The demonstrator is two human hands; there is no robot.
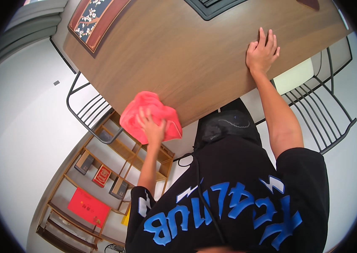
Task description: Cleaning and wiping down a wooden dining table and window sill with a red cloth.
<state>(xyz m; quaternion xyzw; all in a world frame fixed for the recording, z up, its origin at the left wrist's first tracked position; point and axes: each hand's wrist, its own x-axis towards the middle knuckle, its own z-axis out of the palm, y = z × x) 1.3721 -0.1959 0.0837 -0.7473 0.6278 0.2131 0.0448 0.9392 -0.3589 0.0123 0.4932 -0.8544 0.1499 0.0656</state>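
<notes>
A pinkish-red cloth (161, 110) lies bunched at the near left edge of the brown wooden table (178, 59), part of it reaching past the edge. On top of it my left hand (151, 126) presses down, fingers spread and slightly blurred. Whether the fingers pinch any of the fabric is hard to make out. My right hand (262, 52) rests flat on the tabletop near the right side, fingers stretched out, with nothing in it.
A dark red panel with white blossoms (90, 23) lies at the far left, a black tray-like object (212, 8) at the far middle. Metal-framed chairs stand left (88, 105) and right (317, 105). Below left, a wooden shelf (123, 147) holds several boxes.
</notes>
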